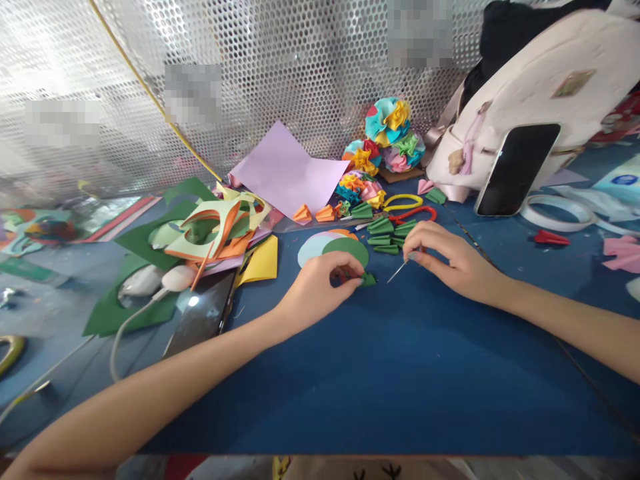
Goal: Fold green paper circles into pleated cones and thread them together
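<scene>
Head view: at the frame's centre, above the blue tabletop [400,380], my left fingers [345,264] pinch a small green paper piece [369,281]; my right fingers [420,235] grip a thin metal needle [398,271] just beside it.

- Your left forearm [150,393]: bare and slim.
- Your right forearm [565,320]: bare and slim too.
- Your left hand [315,290] and right hand [455,260]: slender, with tapering fingers.
- Your fingernails [413,255]: apparently polished pale grey-blue.

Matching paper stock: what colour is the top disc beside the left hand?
The paper disc is green, best seen in the head view.
</scene>
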Demonstrator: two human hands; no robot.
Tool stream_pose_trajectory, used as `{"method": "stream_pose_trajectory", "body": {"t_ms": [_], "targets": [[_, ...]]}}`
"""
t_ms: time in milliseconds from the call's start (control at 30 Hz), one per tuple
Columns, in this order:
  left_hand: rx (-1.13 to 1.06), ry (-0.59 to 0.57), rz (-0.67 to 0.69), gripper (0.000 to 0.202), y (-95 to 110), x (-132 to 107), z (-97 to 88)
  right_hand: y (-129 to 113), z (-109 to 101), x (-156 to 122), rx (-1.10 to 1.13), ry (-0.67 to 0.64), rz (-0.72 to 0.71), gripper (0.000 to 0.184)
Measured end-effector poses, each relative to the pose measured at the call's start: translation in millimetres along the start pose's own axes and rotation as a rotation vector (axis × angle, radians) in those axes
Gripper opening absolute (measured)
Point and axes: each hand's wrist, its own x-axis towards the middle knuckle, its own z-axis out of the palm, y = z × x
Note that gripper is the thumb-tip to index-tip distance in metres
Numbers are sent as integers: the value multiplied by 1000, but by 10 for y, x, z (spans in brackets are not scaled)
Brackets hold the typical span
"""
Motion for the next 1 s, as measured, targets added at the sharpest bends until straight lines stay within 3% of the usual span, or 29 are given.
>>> {"method": "stream_pose_trajectory", "body": {"t_ms": [167, 367, 567, 1000], "targets": [[-87, -5, 28, 12, 63, -40, 51, -145, 69, -26, -33, -143, -45, 15], [-90, -6, 159, 14, 138, -133, 153, -356, 129, -101, 11, -146, -76, 14], [-111, -20, 145, 8, 154, -152, 173, -391, 140, -127, 34, -125, -95, 9], [-201, -23, 31, 13, 151, -134, 211, -470, 136, -126, 207, -104, 144, 6]]}}
